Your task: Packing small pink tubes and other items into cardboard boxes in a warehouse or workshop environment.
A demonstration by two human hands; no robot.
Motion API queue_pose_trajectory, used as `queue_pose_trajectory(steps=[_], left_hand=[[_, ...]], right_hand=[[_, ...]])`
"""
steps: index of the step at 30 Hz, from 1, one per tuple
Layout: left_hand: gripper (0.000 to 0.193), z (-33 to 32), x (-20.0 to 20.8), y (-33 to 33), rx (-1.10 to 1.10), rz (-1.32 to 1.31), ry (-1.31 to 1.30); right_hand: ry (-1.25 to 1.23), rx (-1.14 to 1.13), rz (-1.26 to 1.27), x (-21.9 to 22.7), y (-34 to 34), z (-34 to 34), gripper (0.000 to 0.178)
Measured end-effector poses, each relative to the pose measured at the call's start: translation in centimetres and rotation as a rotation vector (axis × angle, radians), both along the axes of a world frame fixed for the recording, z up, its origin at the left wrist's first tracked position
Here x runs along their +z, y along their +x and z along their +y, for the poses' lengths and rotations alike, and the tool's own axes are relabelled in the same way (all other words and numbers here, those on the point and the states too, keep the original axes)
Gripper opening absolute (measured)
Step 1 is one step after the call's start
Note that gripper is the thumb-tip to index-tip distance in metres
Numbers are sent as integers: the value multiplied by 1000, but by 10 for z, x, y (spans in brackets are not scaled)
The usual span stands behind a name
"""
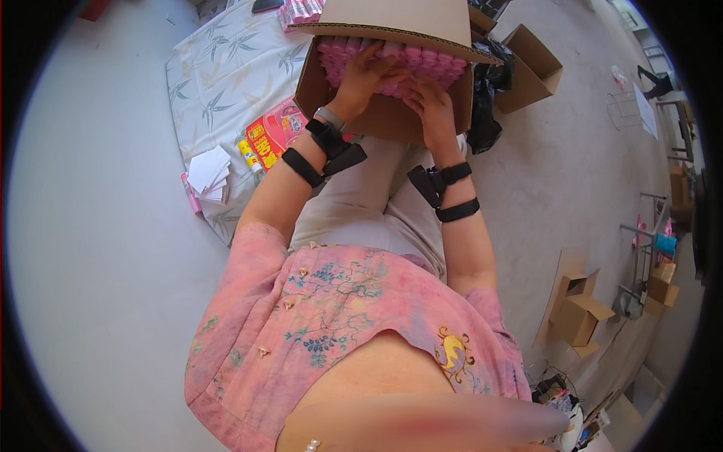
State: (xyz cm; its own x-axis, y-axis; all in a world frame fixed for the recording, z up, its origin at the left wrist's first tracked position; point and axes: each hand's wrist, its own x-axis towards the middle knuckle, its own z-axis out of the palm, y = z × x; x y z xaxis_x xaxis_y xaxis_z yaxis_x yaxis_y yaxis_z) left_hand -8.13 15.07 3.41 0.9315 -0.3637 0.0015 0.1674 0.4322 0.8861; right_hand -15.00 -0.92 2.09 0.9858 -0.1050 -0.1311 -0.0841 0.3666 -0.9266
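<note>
A cardboard box stands in front of me, its top flap raised at the far side. Tightly packed rows of pink tube-shaped pieces fill the far part of its inside. My left hand reaches in with its fingers spread over the pink pieces. Close beside it, my right hand is also inside, fingers extended and slightly bent towards the pieces. Both hands seem to touch the rows; I cannot make out anything gripped in either.
Left of the box, a leaf-patterned cloth bears a red printed package, a yellow tube and a stack of white cards. On the right are a black plastic bag and an open carton. More cartons lie farther right.
</note>
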Motion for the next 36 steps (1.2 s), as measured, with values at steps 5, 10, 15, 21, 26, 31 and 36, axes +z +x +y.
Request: queue_pose_trajectory(steps=[5,10,15,21,26,31,36], left_hand=[[51,-9,5,6,5,-54,-9],[37,-16,5,14,51,-57,7],[31,-22,7,16,67,-63,3],[28,-17,1,21,58,-77,50],[30,-11,-7,26,34,-79,107],[33,-14,1,22,14,-22,130],[35,-2,-11,27,27,-52,171]], right_hand=[[-10,-3,-7,-2,1,-3,35],[-59,-30,-38,-5,3,-7,30],[-450,-163,-183,-4,15,-10,27],[-1164,-268,-528,20,20,0,39],[-1413,-138,-363,31,19,6,48],[-1571,-103,-352,27,24,8,63],[-1528,-125,-403,29,25,28,60]])
